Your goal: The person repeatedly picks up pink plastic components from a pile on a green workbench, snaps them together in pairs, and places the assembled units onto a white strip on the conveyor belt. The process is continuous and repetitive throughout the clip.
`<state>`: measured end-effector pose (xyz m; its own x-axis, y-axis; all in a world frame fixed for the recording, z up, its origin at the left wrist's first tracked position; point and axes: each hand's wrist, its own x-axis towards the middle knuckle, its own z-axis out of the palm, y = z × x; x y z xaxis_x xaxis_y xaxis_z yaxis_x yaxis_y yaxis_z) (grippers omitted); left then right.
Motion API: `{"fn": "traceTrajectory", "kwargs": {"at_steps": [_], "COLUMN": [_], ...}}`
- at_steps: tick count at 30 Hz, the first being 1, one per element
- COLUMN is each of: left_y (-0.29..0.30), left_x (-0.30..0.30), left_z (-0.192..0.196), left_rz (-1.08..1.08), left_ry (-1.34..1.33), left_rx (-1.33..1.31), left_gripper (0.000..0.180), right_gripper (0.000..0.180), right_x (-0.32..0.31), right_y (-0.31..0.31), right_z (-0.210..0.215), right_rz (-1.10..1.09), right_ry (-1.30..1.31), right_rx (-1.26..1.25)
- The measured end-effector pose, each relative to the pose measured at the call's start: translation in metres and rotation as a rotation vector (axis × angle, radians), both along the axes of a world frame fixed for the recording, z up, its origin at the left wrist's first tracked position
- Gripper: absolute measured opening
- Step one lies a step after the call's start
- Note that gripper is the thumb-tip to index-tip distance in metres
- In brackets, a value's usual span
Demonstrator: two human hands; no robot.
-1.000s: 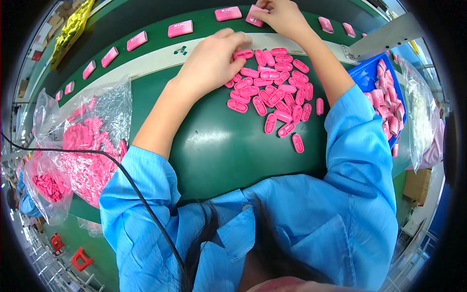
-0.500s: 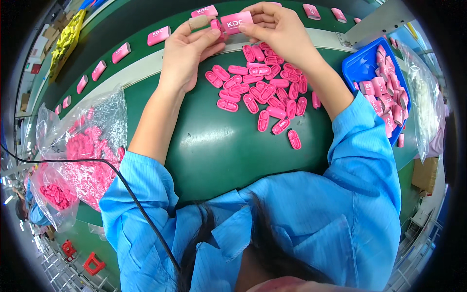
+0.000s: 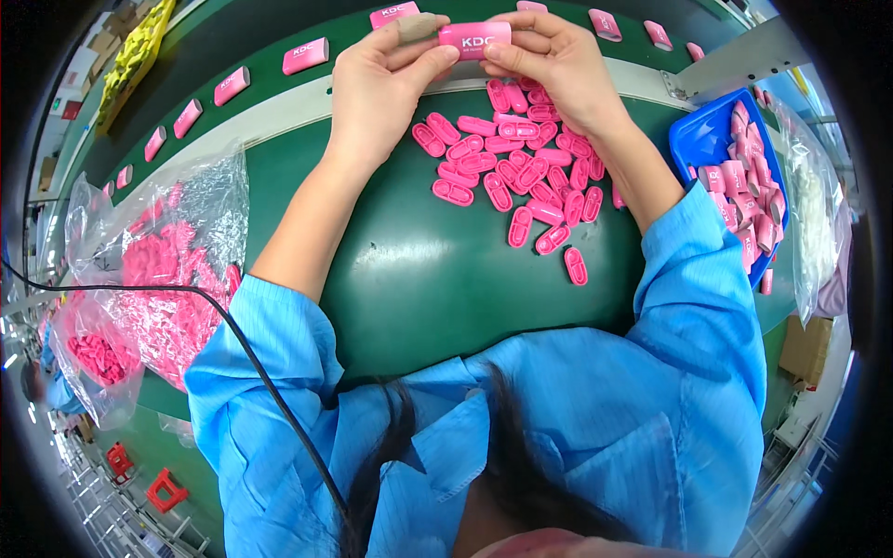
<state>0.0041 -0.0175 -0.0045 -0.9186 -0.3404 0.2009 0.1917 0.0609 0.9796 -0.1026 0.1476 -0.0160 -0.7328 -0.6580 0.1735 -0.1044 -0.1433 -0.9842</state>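
Above the far edge of the green table, my left hand (image 3: pixel 383 88) and my right hand (image 3: pixel 566 79) grip opposite ends of one pink printed casing (image 3: pixel 476 39). Its white-lettered face is turned up, and my thumbs press at its near side. A beige cover wraps my left index finger. The small pink end piece seen earlier no longer shows apart from the casing; its exact seat is hidden by my fingers. Just nearer than my hands, a loose pile of pink oval caps (image 3: pixel 532 171) lies on the table (image 3: pixel 419 288), some hollow side up.
Similar pink casings (image 3: pixel 305 56) stand spaced along a green strip beyond a pale rail. At right, a blue bin (image 3: pixel 684 144) holds more casings beside a clear bag (image 3: pixel 814 214). At left are plastic bags (image 3: pixel 177 279) of pink parts and a black cable (image 3: pixel 233 339).
My left hand's small pink end piece and my right hand's casing were apart; now they are brought together. Both hands have shifted slightly right in view.
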Motion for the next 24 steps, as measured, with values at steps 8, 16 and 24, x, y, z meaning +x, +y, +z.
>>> {"fn": "traceTrajectory", "kwargs": {"at_steps": [8, 16, 24], "left_y": [0.022, 0.011, 0.022], "left_x": [0.011, -0.005, -0.006], "left_z": [-0.004, -0.012, 0.018], "left_rz": [0.274, 0.185, 0.046], "left_ry": [0.14, 0.052, -0.269], "left_rx": [-0.73, -0.77, -1.104], "left_gripper": [0.033, 0.049, 0.029], "right_gripper": [0.023, 0.02, 0.027], "right_x": [0.024, -0.007, -0.067], "right_y": [-0.007, -0.02, -0.047], "right_z": [0.013, 0.007, -0.007], "right_rz": [-0.083, -0.103, -0.379], "right_ry": [0.066, 0.094, 0.697], "right_rx": [0.037, 0.135, 0.355]}}
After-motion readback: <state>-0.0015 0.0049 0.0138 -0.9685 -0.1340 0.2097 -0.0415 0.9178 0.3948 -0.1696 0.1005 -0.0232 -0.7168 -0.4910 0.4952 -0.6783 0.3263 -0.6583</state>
